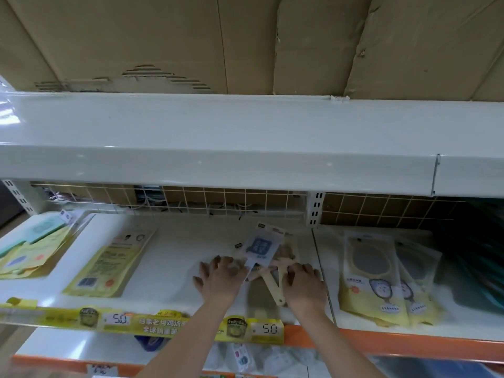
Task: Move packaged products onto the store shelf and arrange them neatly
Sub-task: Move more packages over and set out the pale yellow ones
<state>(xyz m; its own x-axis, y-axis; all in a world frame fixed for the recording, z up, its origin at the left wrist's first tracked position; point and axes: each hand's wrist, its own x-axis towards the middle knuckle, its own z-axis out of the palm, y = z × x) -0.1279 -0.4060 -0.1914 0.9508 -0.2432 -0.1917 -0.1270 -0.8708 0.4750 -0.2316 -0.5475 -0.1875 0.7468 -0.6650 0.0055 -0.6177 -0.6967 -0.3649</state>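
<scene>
setting: a retail shop, at a stocked display unit. white metal shelf [174, 252] with a slotted upright [315, 207] and a wire grid back panel [207, 199] beyond the fingertips. along the shelf's front edge, nearer the person than the fingers, a yellow price strip [163, 321] with printed tags reading 5.0 [268, 329]. flat retail packets lie face up in groups: yellow packets [103, 266] to the left of the fingers, paddle-shaped goods in clear sleeves [373, 274] to the right. an orange-edged lower shelf [409, 347] below. flattened cardboard [245, 42] lines the top tier.
</scene>
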